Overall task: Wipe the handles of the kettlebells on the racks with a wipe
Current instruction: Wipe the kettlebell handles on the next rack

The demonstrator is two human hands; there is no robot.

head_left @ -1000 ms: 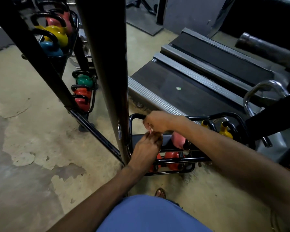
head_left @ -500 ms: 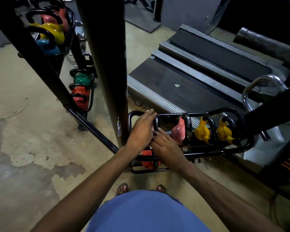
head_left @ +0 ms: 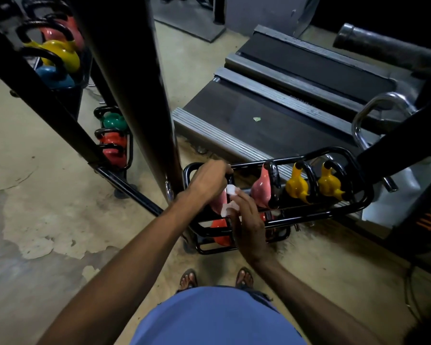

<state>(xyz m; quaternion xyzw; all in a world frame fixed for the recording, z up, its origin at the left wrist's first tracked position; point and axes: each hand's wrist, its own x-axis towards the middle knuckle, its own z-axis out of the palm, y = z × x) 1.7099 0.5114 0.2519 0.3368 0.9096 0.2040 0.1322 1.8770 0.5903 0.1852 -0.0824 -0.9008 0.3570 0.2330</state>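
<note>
A low black rack (head_left: pixel 358 200) holds two pink kettlebells, two yellow kettlebells (head_left: pixel 296 188) and orange-red ones (head_left: pixel 219 230) on its lower tier. My left hand (head_left: pixel 208 181) grips the black handle of the leftmost pink kettlebell (head_left: pixel 218 204), at the rack's left end. My right hand (head_left: pixel 246 220) pinches a white wipe (head_left: pixel 228 204) and holds it against that kettlebell, just below my left hand. The second pink kettlebell (head_left: pixel 263 188) stands right of my hands with its black handle free.
A thick black upright post (head_left: pixel 135 83) rises just left of the rack. Behind it, another rack (head_left: pixel 97 113) carries green, red, yellow and blue kettlebells. A treadmill (head_left: pixel 284 100) lies behind the low rack, with a chrome handle (head_left: pixel 373 108) at right. My sandalled feet stand on worn concrete.
My right hand has drawn back from the rack rail and the white wipe now shows between its fingers. My left hand stays on the leftmost handle.
</note>
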